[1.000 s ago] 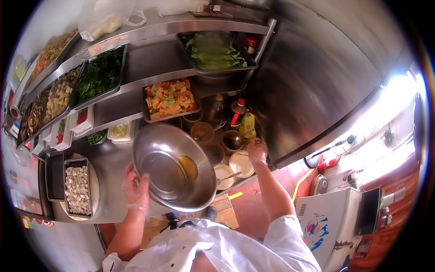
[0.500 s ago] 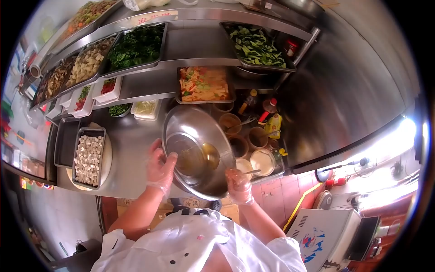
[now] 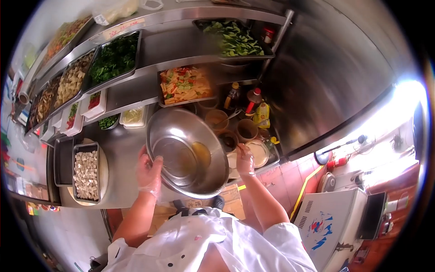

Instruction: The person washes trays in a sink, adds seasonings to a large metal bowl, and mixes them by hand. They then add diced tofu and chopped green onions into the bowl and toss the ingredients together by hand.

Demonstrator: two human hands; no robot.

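The fingers of the left hand (image 3: 150, 176) grip the near left side of a metal bowl (image 3: 181, 154), which tilts over the tabletop's (image 3: 122, 170) front edge with yellow liquid (image 3: 200, 155) inside. The fingers of the right hand (image 3: 245, 162) are bunched beside a white tub (image 3: 258, 153); whether they hold anything, I cannot tell. Brown pots (image 3: 216, 119) and a red-capped bottle (image 3: 253, 100) stand beyond; a tray of pale cubes (image 3: 86, 174) sits well left.
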